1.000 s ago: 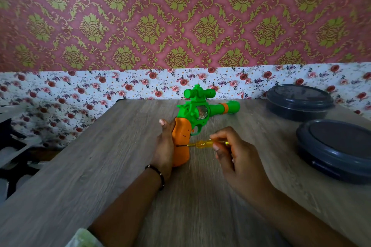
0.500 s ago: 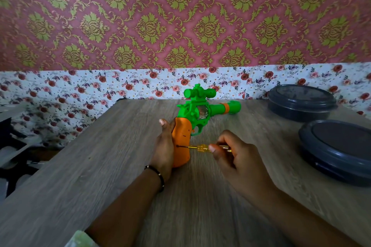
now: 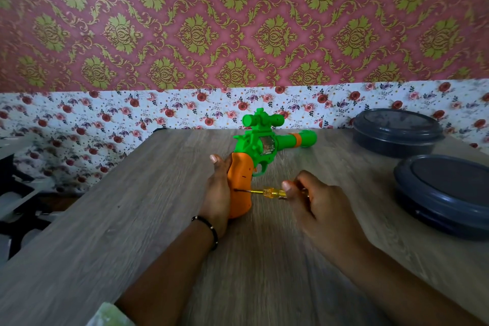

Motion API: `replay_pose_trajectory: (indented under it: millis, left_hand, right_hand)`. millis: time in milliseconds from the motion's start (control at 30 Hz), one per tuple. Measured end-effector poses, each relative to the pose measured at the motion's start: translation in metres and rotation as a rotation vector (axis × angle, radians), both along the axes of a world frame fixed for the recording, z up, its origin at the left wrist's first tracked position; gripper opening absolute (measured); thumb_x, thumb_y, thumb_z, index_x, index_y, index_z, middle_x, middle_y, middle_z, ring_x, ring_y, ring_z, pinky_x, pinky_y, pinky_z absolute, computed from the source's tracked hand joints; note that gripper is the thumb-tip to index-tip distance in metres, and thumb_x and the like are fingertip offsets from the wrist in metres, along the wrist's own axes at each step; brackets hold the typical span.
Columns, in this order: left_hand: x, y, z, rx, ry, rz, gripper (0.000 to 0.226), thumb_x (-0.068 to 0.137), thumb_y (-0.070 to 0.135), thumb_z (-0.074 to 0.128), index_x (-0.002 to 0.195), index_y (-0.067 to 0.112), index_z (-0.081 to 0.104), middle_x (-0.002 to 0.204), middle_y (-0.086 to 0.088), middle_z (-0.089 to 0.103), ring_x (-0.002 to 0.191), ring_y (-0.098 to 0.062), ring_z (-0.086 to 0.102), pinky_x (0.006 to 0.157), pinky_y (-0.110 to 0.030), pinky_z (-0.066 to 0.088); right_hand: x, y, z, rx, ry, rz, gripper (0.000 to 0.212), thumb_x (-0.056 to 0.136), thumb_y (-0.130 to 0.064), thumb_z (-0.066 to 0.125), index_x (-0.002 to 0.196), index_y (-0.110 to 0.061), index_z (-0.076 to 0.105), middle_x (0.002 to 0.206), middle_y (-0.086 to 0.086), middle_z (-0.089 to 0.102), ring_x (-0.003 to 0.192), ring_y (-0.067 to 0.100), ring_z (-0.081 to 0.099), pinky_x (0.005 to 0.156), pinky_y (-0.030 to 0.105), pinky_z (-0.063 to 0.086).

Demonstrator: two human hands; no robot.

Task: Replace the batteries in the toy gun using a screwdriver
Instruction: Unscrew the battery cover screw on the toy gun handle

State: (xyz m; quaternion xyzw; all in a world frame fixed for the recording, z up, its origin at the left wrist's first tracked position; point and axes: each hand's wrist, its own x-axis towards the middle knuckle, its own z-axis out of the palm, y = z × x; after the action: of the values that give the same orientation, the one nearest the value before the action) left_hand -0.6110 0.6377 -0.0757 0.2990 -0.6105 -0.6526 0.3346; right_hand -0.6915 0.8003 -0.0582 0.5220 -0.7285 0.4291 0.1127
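A green toy gun [image 3: 260,143] with an orange grip stands upright on the wooden table [image 3: 132,219], barrel pointing right. My left hand [image 3: 218,193] wraps the back of the orange grip and holds it steady. My right hand [image 3: 315,201] pinches a small screwdriver [image 3: 270,192] with a clear yellow handle. Its thin shaft lies level and its tip touches the side of the orange grip, low down. No batteries are in sight.
Two dark grey round lidded containers sit on the right: one at the back [image 3: 397,132], one nearer [image 3: 444,193]. A floral-papered wall runs behind the table. The table's left edge drops off to dark clutter [image 3: 16,193] below.
My right hand has slid down and slightly right along the screwdriver, fingers shifting on the handle. The tip stays at the grip. The gun and left hand hold still.
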Motion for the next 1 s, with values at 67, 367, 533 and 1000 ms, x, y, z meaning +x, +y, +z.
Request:
replay_pose_trajectory:
  millis: [67, 367, 533, 1000]
  left_hand:
    - [0.0, 0.0, 0.0, 0.01, 0.007, -0.002, 0.067, 0.097, 0.06, 0.007, 0.142, 0.03, 0.047, 0.132, -0.006, 0.062, 0.121, -0.024, 0.059, 0.111, -0.05, 0.04]
    - [0.002, -0.006, -0.002, 0.033, 0.019, -0.004, 0.063, 0.096, 0.062, 0.007, 0.137, 0.038, 0.048, 0.102, 0.009, 0.067, 0.099, -0.009, 0.062, 0.101, -0.041, 0.046]
    - [0.002, -0.005, -0.001, 0.047, 0.011, -0.003, 0.063, 0.095, 0.064, 0.008, 0.136, 0.039, 0.049, 0.109, 0.004, 0.067, 0.116, -0.021, 0.061, 0.11, -0.05, 0.041]
    - [0.002, 0.0, 0.003, -0.009, -0.039, 0.043, 0.05, 0.096, 0.063, 0.012, 0.123, 0.045, 0.05, 0.129, -0.012, 0.065, 0.117, -0.026, 0.062, 0.108, -0.049, 0.044]
  right_hand:
    - [0.001, -0.001, 0.001, -0.024, -0.028, 0.048, 0.029, 0.085, -0.047, 0.048, 0.075, -0.02, 0.049, 0.05, -0.006, 0.046, 0.046, 0.01, 0.049, 0.042, 0.017, 0.032]
    - [0.004, -0.001, 0.004, -0.11, -0.343, 0.276, 0.005, 0.082, -0.028, 0.062, 0.086, -0.026, 0.061, 0.069, -0.01, 0.061, 0.057, 0.005, 0.05, 0.054, 0.018, 0.04]
    - [0.007, 0.0, -0.001, 0.046, 0.059, -0.098, 0.064, 0.083, -0.071, 0.012, 0.074, -0.022, 0.05, 0.048, -0.002, 0.051, 0.044, 0.014, 0.053, 0.047, 0.037, 0.047]
    - [0.004, 0.0, 0.006, -0.06, -0.099, 0.18, 0.013, 0.084, -0.015, 0.065, 0.086, -0.021, 0.054, 0.068, -0.014, 0.055, 0.064, 0.0, 0.055, 0.053, 0.01, 0.037]
